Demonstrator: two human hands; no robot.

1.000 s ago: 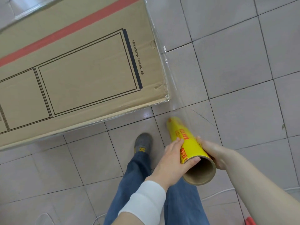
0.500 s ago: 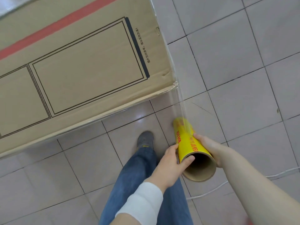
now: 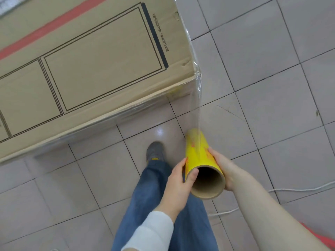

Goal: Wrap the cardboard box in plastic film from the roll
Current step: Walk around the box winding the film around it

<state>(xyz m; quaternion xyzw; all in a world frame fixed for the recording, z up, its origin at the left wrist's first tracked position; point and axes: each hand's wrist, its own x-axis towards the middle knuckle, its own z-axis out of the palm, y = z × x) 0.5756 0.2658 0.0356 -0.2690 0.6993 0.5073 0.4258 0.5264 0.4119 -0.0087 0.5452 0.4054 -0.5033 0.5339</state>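
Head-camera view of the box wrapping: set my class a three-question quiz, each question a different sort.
1. True or false: both hands grip the yellow roll.
2. Where does the stretched film meet the cardboard box? A) at the near right corner B) across the red stripe C) nowhere
3. Fill in: the left hand has its thumb on the roll's open ____ end.

Key
1. True; the right hand holds the other side.
2. A
3. cardboard

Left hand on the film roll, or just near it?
Touching. Head view: left hand fingers wrap the yellow film roll, thumb pressed on its open rim.
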